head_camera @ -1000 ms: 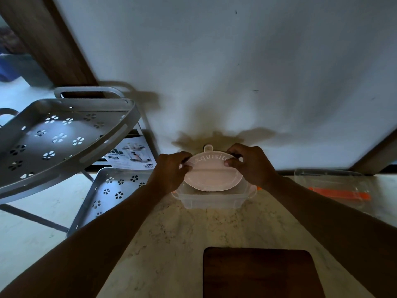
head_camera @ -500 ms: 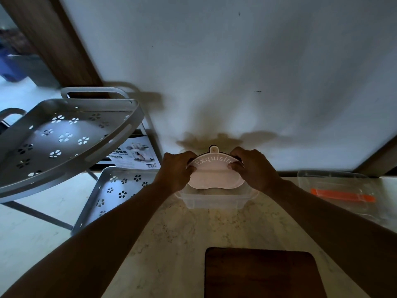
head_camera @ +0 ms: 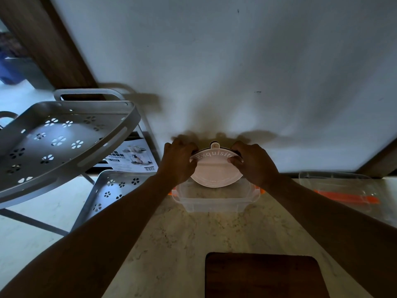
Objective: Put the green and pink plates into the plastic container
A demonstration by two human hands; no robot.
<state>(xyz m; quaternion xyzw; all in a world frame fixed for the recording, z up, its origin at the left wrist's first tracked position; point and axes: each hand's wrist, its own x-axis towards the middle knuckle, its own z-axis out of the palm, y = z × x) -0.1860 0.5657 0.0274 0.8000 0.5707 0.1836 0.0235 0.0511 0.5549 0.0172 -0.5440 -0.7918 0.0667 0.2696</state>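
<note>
A pink plate [head_camera: 216,172] with the word "Exquisite" on its rim and a small hanging tab on top stands tilted almost upright. Its lower edge dips into the clear plastic container [head_camera: 211,204], which sits on the marble counter by the wall. My left hand [head_camera: 179,163] grips the plate's left edge and my right hand [head_camera: 252,161] grips its right edge. A darker edge shows just behind the pink rim; I cannot tell whether it is a second plate. No green plate is plainly visible.
A clear lid with orange clips [head_camera: 341,190] lies on the counter to the right. A dark wooden board [head_camera: 262,276] sits at the near edge. A grey perforated rack [head_camera: 60,143] with a lower shelf [head_camera: 113,190] stands off the counter's left side.
Both hands have tipped the pink plate from lying tilted over the container to standing nearly upright at its back edge, and raised it slightly.
</note>
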